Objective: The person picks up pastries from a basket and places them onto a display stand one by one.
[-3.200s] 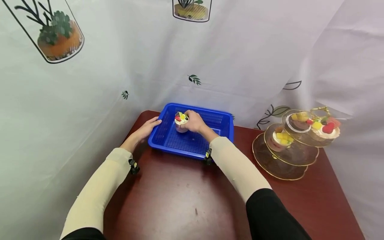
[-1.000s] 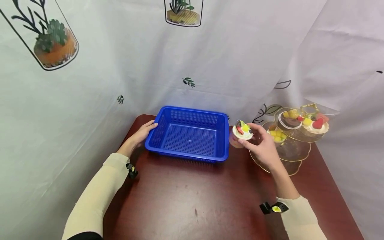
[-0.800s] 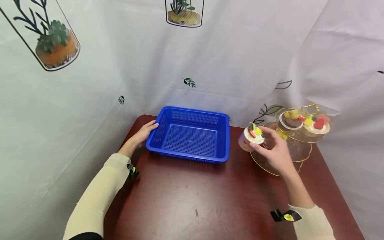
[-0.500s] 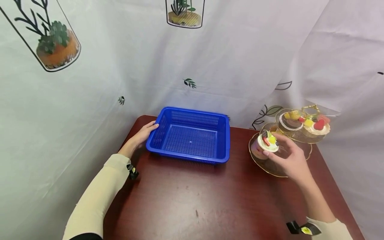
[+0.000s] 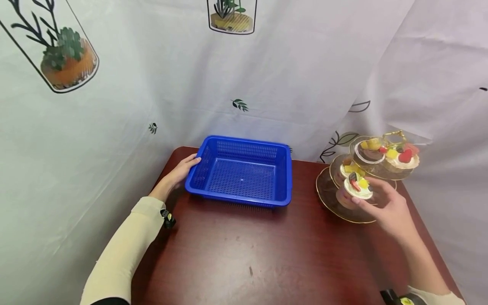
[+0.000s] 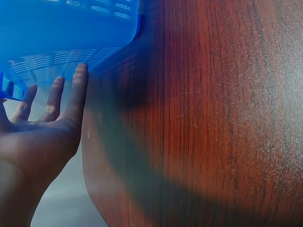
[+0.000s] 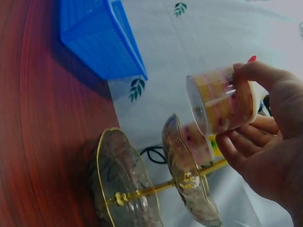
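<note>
Item: dessert cup (image 5: 358, 189), clear-sided, cream top with fruit pieces, held in our right hand (image 5: 385, 207), fingers and thumb curled round its wall; in the right wrist view it hangs above the bottom plate, not yet touching, at about 9 o'clock of the middle tier. Item: three-tier stand (image 5: 345, 212), glass plates with gold rims, at 3 o'clock of the table (image 5: 244, 258). Stock on stand: one cup with yellow fruit (image 5: 348, 168) on the middle tier, two cups (image 5: 385, 153) on the top tier. Item: blue basket (image 5: 241, 170), perforated, at 12 o'clock of the table, holding nothing; our left hand (image 5: 178, 171) rests against its 9 o'clock wall with fingers straight and relaxed, gripping nothing. Status, as we judge it: the basket is emptied and the held cup is the last to go; only setting it down and letting go remain. Obstructions: the middle tier's rim overhangs the bottom plate just beside the cup, and the stand's central post sits behind it. Surroundings: white cloth backdrop (image 5: 267, 72) with printed plants.
</note>
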The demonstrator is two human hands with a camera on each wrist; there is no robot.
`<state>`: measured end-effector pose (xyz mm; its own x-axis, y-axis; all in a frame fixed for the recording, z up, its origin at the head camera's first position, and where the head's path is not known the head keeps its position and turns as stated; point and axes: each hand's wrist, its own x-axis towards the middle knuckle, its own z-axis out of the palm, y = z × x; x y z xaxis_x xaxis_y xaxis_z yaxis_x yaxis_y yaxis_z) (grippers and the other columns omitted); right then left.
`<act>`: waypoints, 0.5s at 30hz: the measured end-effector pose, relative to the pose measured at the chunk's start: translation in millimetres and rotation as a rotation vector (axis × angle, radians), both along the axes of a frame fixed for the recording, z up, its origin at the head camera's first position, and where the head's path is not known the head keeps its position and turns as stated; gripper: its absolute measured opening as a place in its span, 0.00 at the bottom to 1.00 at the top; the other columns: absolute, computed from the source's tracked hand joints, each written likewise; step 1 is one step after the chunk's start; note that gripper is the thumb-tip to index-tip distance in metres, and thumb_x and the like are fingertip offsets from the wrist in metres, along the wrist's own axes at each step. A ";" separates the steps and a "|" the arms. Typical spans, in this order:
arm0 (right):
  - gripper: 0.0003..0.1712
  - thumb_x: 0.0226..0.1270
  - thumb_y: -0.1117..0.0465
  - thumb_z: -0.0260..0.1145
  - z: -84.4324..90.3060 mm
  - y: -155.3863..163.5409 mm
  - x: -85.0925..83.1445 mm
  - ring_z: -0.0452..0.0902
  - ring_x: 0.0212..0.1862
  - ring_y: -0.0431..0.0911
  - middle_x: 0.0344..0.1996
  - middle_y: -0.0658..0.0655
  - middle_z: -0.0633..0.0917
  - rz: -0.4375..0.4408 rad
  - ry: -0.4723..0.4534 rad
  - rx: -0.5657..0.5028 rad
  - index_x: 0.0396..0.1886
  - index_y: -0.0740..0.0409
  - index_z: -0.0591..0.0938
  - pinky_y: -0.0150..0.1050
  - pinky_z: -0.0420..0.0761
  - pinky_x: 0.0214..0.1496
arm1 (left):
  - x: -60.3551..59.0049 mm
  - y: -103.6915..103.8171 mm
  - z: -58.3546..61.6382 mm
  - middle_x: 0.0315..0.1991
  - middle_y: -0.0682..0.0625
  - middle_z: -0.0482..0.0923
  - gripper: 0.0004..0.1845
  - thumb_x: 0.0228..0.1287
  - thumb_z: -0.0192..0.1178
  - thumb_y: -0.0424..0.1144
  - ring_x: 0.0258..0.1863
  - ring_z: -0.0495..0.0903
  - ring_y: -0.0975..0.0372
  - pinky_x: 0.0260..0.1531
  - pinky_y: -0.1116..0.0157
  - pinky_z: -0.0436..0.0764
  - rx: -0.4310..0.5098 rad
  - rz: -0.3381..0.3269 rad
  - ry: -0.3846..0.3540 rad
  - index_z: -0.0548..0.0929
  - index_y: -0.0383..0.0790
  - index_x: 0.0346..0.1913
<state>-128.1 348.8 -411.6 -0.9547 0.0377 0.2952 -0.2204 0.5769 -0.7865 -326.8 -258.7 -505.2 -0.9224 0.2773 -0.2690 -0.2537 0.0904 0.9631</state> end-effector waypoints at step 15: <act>0.34 0.64 0.73 0.77 -2.8 36.5 7.4 0.83 0.40 0.27 0.44 0.30 0.85 -0.067 -0.033 -0.038 0.68 0.51 0.79 0.21 0.80 0.39 | 11.7 4.1 18.2 0.72 0.29 0.68 0.35 0.86 0.49 0.52 0.56 0.82 0.48 0.46 0.58 0.87 0.018 -0.019 -0.004 0.53 0.44 0.86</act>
